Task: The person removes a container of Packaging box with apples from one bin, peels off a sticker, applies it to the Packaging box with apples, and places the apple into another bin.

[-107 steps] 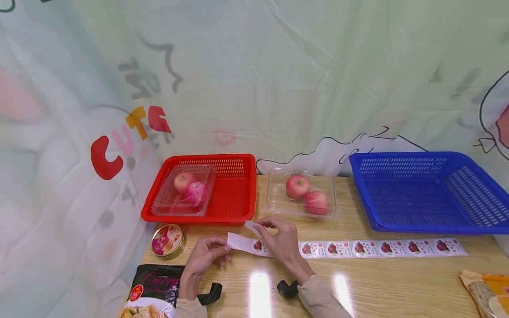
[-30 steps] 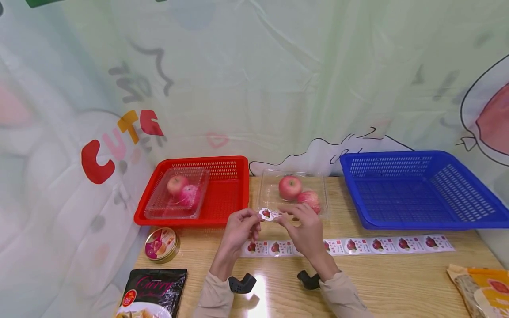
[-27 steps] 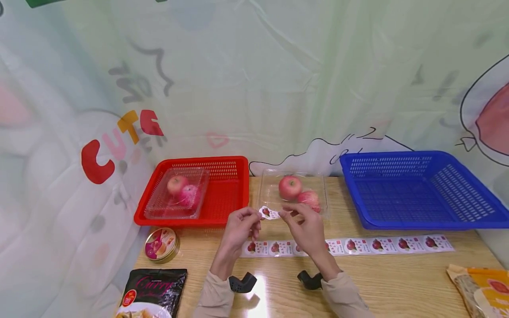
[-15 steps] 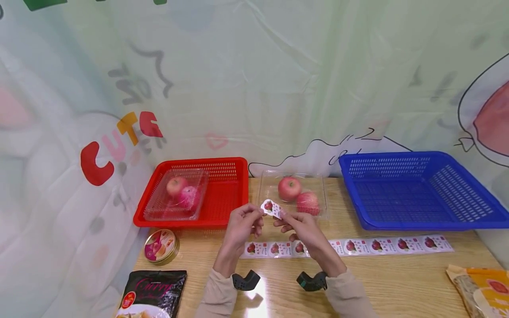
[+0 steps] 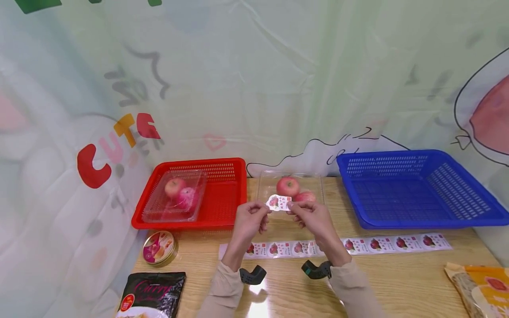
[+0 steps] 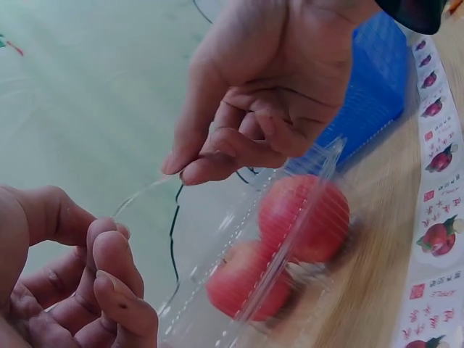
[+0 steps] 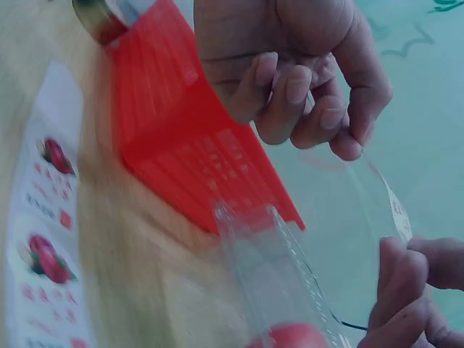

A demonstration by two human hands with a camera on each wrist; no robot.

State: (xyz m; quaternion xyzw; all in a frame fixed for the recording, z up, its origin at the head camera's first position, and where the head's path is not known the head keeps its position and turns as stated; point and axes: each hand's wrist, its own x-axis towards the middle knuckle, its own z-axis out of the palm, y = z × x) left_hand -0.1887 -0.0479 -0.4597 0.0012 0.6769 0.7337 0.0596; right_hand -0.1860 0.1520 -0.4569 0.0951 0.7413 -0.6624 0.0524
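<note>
A white sticker (image 5: pixel 279 202) printed with a red apple is stretched between both hands in the head view. My left hand (image 5: pixel 249 221) pinches its left edge, and my right hand (image 5: pixel 313 218) pinches its right edge. Both wrist views show the sticker nearly edge-on as a thin curved strip. Just beyond it stands a clear plastic box (image 5: pixel 262 185) holding two red apples (image 5: pixel 288 187), partly hidden behind the sticker and right hand. Below the hands a strip of similar stickers (image 5: pixel 298 248) lies along the wooden table, partly covered by both forearms.
To the left, a red basket (image 5: pixel 222 225) contains another clear box (image 5: pixel 171 217) with two fruits. A blue basket (image 5: pixel 397 221) stands at the right. A round tin (image 5: pixel 159 247) and a black curry packet (image 5: pixel 157 289) lie front left; an orange packet (image 5: pixel 481 287) lies front right.
The sticker has come off the strip and been raised, now held level between both hands before the clear box. Over the last half second both hands have shifted slightly right and farther forward.
</note>
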